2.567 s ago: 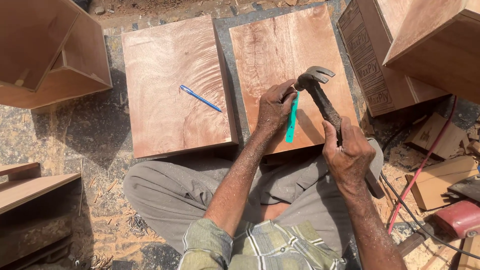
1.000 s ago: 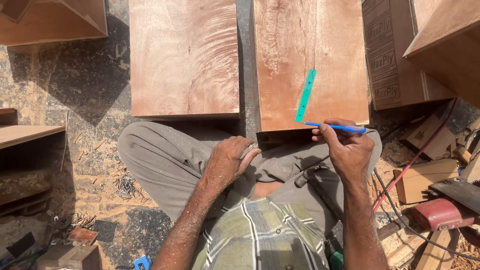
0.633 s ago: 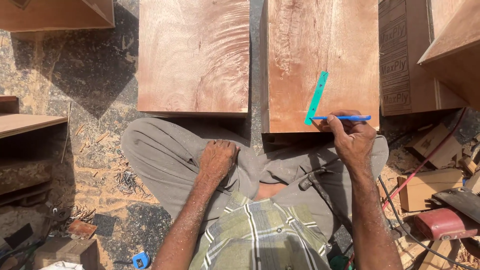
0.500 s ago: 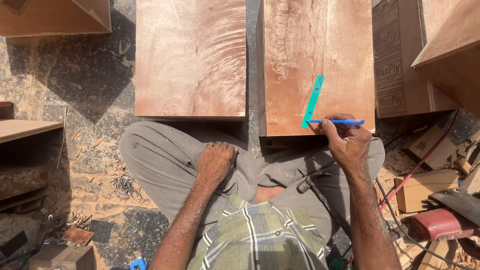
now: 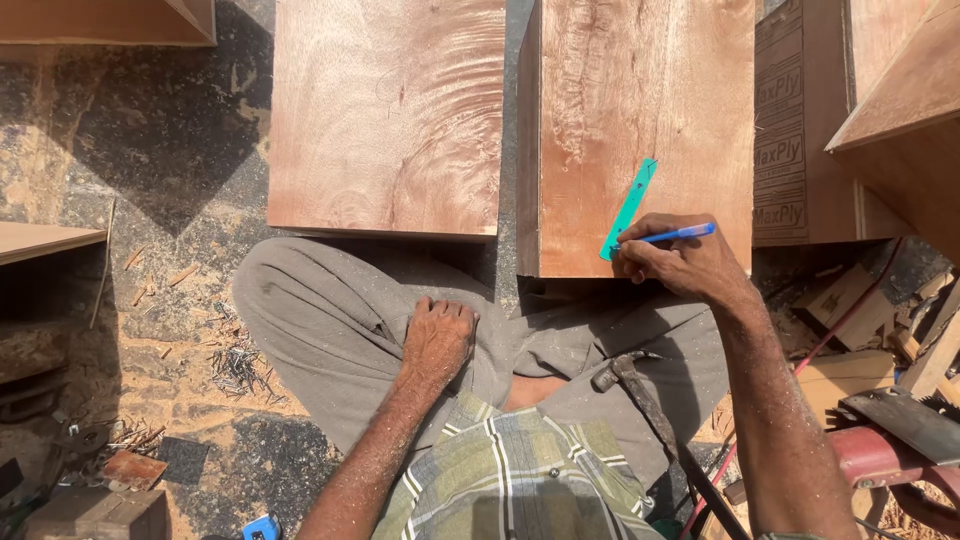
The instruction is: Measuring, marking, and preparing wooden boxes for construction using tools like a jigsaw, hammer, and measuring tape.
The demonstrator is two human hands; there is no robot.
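We see the right hand gripping a slim blue pen, fingers pinched close around its near end, the barrel pointing off to the right. The pen's tip sits right at the near end of a narrow teal plastic strip, which lies at a slant on the right-hand reddish-brown plywood board, close to that board's near edge. The hand itself rests on that same near edge, over the knee. The left hand is down on the grey trouser leg, fingers curled loosely against the cloth, holding nothing we can make out. Beside the right board, across a thin dark gap, lies the left-hand plywood board, flat and bare, its grain swirling in the sun. On the lap, to the right of the left hand, we spot a claw hammer with a dark handle, head towards the boards, handle running near and right, touched by neither hand. Further right stands a plywood box with printed sides, and at the near right corner a red power tool sits among offcuts. On the left, sawdust and wood shavings litter the stone floor, well apart from both hands.
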